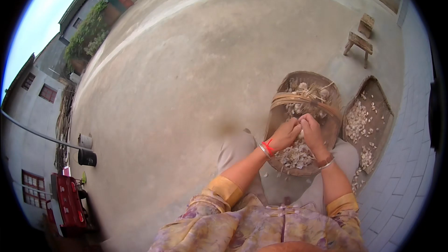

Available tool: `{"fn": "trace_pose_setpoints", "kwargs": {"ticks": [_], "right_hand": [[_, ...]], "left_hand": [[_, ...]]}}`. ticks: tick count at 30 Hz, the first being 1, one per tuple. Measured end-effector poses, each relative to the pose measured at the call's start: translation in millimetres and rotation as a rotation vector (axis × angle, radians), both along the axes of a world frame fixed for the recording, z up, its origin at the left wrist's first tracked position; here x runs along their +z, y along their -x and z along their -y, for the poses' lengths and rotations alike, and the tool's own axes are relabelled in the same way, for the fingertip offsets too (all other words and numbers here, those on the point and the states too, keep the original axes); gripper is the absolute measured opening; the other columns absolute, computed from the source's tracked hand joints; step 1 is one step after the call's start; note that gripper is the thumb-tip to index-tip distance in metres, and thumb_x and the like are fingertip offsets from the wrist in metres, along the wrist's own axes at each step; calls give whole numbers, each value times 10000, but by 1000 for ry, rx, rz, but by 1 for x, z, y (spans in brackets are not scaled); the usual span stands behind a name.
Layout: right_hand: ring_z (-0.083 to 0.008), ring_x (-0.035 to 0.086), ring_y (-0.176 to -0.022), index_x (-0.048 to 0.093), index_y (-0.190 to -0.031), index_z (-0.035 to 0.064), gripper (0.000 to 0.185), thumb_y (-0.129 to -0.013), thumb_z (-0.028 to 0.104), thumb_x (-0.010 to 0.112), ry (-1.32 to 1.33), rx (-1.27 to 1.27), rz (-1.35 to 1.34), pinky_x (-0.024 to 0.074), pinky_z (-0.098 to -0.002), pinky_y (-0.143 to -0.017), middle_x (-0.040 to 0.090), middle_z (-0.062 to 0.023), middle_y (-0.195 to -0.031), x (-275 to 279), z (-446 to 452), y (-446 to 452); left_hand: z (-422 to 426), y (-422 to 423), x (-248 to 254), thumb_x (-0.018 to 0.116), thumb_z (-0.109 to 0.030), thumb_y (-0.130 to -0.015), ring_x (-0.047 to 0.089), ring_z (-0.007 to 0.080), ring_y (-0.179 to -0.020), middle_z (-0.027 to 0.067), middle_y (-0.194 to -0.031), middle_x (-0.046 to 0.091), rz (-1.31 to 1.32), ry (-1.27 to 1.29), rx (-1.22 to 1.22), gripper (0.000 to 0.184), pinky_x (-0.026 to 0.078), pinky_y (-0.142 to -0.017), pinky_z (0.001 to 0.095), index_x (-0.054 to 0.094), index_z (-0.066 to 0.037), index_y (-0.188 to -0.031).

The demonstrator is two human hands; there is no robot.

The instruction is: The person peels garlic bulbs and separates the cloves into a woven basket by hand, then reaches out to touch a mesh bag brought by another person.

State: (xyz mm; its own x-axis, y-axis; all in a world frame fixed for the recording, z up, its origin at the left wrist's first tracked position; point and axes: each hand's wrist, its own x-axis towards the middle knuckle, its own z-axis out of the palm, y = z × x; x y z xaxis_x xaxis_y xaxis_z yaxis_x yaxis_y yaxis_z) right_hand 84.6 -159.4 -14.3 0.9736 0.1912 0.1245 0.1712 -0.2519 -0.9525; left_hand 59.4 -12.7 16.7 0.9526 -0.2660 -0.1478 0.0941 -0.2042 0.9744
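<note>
Garlic [303, 86] bulbs sit at far end of basket [331, 128], husks [296, 157] near end, cloves [357, 120] in tray [373, 89] just right. Left hand [285, 135] and right hand [312, 132] together over basket, fingertips meeting, apparently clamped on a garlic piece, mostly hidden. Step looks like splitting/peeling; next move calls for working skin loose. Bulbs off-white, dry-looking; cloves paler, scattered.

Yellow-and-purple patterned top [205, 228], mustard cuffs [227, 190], red cord [268, 147] and silvery bangle [264, 151] at left, brown band [325, 160] at right, pale trousers [346, 157]
</note>
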Motion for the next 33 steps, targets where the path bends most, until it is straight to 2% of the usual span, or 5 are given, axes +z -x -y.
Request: {"fn": "trace_pose_setpoints", "kwargs": {"ticks": [4, 7, 9, 15, 33], "right_hand": [[-157, 561, -758, 551, -888, 4, 178, -915, 156, 463, 31, 8, -64, 454, -301, -719, 604, -101, -799, 15, 2, -7], [-178, 579, -726, 555, -890, 3, 177, -905, 161, 477, 72, 23, -67, 462, -313, -693, 606, -113, -771, 17, 2, -10], [-292, 606, -696, 552, -900, 0, 214, -895, 206, 493, 124, 53, -3, 470, -369, -668, 610, -162, -745, 18, 2, -10], [-335, 629, -739, 560, -909, 6, 208, -879, 203, 499, 162, 41, -5, 475, -398, -675, 628, -190, -766, 17, 3, -12], [-341, 622, -727, 570, -902, 2, 193, -867, 185, 519, 280, 71, 35, 471, -392, -668, 616, -191, -755, 10, 5, -5]], "left_hand": [[-5, -12, -6, 393, -174, -953, 537, 122, -513, 46, -664, 532, -21, 45, -95, 177, 453, -468, 273, 459, -10, -939], [-7, -16, -5, 390, -159, -936, 540, 123, -532, 53, -682, 535, -74, 77, -127, 168, 461, -483, 273, 458, -8, -956], [-6, -18, -6, 386, -153, -928, 541, 126, -535, 57, -687, 535, -93, 89, -134, 169, 463, -485, 276, 458, -5, -966], [-2, -21, -6, 360, -137, -919, 562, 149, -548, 65, -700, 542, -79, -47, -135, 203, 484, -503, 298, 466, 15, -1004], [-14, -13, -16, 428, -52, -842, 570, 132, -550, 68, -668, 568, -8, 14, -284, 181, 487, -514, 285, 505, 24, -987]]}}
